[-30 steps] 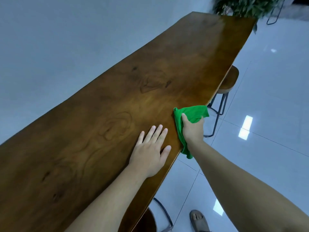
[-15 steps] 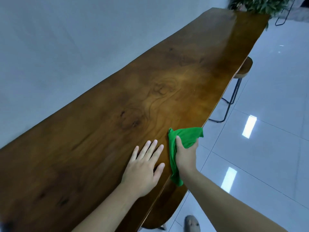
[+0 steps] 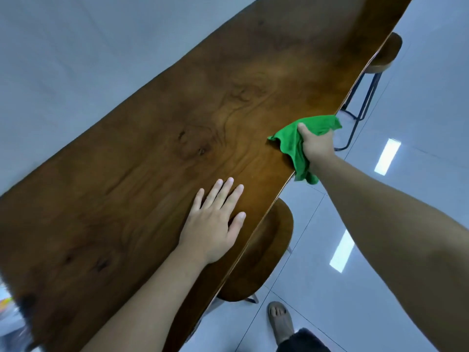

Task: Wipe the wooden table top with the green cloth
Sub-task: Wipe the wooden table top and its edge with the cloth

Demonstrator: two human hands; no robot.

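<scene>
A long dark wooden table top (image 3: pixel 177 128) runs from the lower left to the upper right. My right hand (image 3: pixel 316 146) grips a bunched green cloth (image 3: pixel 291 144) pressed against the table's right edge, with part of the cloth hanging over the side. My left hand (image 3: pixel 215 222) lies flat on the wood nearer to me, fingers spread and holding nothing.
A wooden stool (image 3: pixel 261 255) is tucked under the near edge, and another stool (image 3: pixel 383 57) on black metal legs stands farther along. Glossy grey floor tiles (image 3: pixel 406 199) lie to the right. My sandalled foot (image 3: pixel 280 321) is by the table. A pale wall (image 3: pixel 76 47) runs behind the table.
My right hand has carried the cloth farther along the table's right edge, away from my left hand. The view has shifted as I stepped, and the near stool now shows under the edge.
</scene>
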